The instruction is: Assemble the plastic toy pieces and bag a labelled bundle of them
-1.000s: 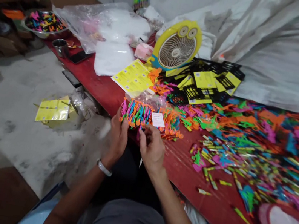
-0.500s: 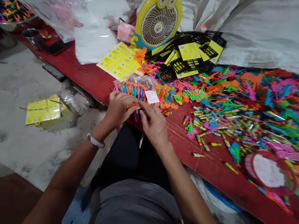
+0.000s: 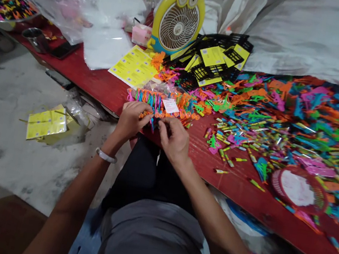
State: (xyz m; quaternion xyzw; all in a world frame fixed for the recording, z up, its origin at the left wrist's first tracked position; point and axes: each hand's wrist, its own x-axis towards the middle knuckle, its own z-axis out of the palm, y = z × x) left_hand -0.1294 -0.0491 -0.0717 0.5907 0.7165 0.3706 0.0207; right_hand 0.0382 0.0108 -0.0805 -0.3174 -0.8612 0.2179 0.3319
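A packed row of small colourful plastic toys (image 3: 150,97) with orange round ends lies at the red table's near edge. On top of it rests a white paper label (image 3: 170,106). My left hand (image 3: 132,121) is closed at the row's near left side, fingers around a few orange-ended toys. Opposite it, my right hand (image 3: 176,140) is curled in a pinch close to the row; what its fingertips hold is too small to make out. A blue and purple piece (image 3: 153,125) pokes down between the hands.
A yellow fan (image 3: 179,22) stands behind, beside black plastic frames with yellow cards (image 3: 213,57). Loose toys (image 3: 289,108) heap up on the right, around a red basket (image 3: 272,181). Yellow sheets (image 3: 134,67), clear bags (image 3: 105,42) and a metal cup (image 3: 36,39) are left.
My right hand's fingertips have drawn slightly apart from my left hand, uncovering more orange round ends. The whole view has shifted a little.
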